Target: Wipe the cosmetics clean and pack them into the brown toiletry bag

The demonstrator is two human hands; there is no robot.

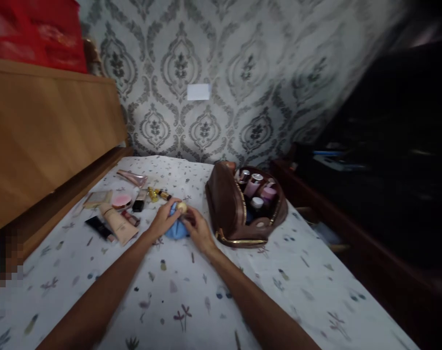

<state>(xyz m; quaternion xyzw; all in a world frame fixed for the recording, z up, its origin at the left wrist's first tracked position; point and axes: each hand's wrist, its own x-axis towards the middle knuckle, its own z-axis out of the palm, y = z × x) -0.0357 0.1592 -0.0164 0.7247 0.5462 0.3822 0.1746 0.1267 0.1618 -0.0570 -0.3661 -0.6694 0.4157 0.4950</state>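
Note:
Both hands meet over a small blue cloth pouch (pixel 177 229) on the printed sheet. My left hand (pixel 164 218) grips the pouch's upper left side. At its top shows a pale yellow round item (pixel 181 208); its kind is too blurred to tell. The fingers of my right hand (pixel 199 229) are bent against the right side of the pouch and this round item, partly hiding both. Just right of my hands stands an unzipped brown cosmetic bag (pixel 221 199) with several bottles and jars inside, among them a white-capped jar (pixel 257 203).
Left of my hands lie a beige tube (pixel 118 224), a black tube (pixel 100 228), a pink compact (pixel 121 200), a foundation bottle (pixel 140 199) and small golden vials (pixel 153 194). A wooden headboard (pixel 53 141) borders the left, a patterned wall (pixel 206 48) the back. Dark furniture fills the right.

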